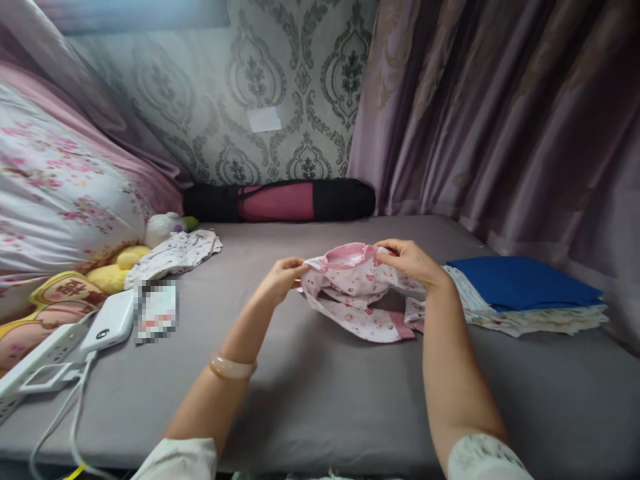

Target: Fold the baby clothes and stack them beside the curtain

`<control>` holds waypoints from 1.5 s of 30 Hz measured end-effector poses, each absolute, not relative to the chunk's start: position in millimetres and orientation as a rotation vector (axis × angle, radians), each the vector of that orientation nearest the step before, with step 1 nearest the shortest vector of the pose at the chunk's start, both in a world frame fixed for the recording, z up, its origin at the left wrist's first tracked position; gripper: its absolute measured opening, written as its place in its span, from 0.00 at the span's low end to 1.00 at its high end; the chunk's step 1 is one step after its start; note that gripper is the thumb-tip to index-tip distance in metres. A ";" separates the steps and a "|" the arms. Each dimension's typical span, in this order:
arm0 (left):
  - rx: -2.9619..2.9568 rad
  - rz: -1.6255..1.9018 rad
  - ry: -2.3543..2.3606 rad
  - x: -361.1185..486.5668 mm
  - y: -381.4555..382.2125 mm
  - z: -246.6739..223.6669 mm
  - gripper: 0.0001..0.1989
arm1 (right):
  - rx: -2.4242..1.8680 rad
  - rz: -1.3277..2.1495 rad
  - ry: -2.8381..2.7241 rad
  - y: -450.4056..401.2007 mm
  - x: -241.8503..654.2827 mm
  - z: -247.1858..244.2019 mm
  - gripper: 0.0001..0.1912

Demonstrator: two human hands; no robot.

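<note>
A small white shirt (350,283) with pink prints, a pink neckband and pink cuffs hangs between my hands, just over the grey bed sheet (320,413). My left hand (283,277) pinches it at one shoulder. At the other shoulder, to the right of the neckband, my right hand (407,260) grips the fabric between thumb and fingers. One sleeve droops below the body and runs toward my right forearm, which partly hides the other sleeve.
Folded clothes (530,320) are piled on the right, a blue cloth (525,283) on top. On the left are a power bank (107,320), a power strip (35,367), cables, a spotted cloth (173,257) and plush toys. A black and red roll bag (280,200) lies against the wall.
</note>
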State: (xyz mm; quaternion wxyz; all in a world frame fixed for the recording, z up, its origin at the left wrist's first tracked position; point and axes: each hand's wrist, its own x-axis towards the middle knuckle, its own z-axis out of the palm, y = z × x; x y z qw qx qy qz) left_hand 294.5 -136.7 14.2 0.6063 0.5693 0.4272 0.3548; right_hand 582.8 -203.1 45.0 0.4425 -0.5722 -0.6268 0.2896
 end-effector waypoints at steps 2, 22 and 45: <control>1.204 0.817 0.897 280.2 -128.2 32.5 0.17 | -1.400 0.781 -1.659 -207.5 579.3 53.1 0.20; 2.384 0.984 0.988 196.6 -80.5 143.3 0.09 | -1.655 0.175 -1.914 -188.1 568.9 151.1 0.11; 2.361 1.366 1.293 223.5 -37.0 160.8 0.12 | -1.602 -0.281 -1.635 -128.5 563.5 175.4 0.19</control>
